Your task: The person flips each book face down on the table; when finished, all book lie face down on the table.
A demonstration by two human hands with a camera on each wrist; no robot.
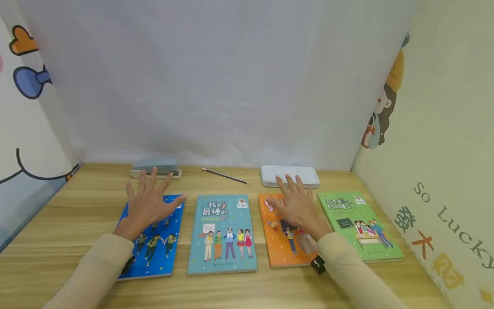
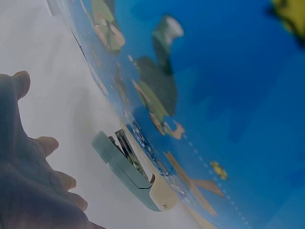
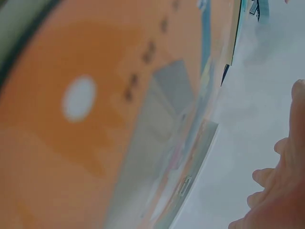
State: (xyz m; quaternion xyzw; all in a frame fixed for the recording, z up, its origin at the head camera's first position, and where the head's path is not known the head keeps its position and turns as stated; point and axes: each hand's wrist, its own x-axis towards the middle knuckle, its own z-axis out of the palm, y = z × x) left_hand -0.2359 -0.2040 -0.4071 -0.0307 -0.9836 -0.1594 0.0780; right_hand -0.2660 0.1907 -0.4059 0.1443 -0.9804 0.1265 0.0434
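My left hand [image 1: 148, 208] hovers with fingers spread over the blue book [image 1: 158, 253], hiding part of its cover. Above the orange book [image 1: 278, 249], my right hand [image 1: 299, 208] is spread in the same way and holds nothing. Between the two hands lies a teal book [image 1: 222, 240] with cartoon figures. A green book [image 1: 362, 231] is to the right of the right hand. In the left wrist view, the blue cover and a blue-and-cream stapler [image 2: 128, 171] show beyond the left fingers [image 2: 45, 143]. The right wrist view has the orange cover close below the right hand [image 3: 286, 191].
Along the back of the wooden table [image 1: 224, 292] are the stapler [image 1: 156, 167], a dark pencil [image 1: 225, 176] and a white pencil case [image 1: 289, 175]. A pale curtain [image 1: 231, 86] hangs behind them. Printed panels stand at both sides, the right panel [image 1: 444, 150] carrying lettering.
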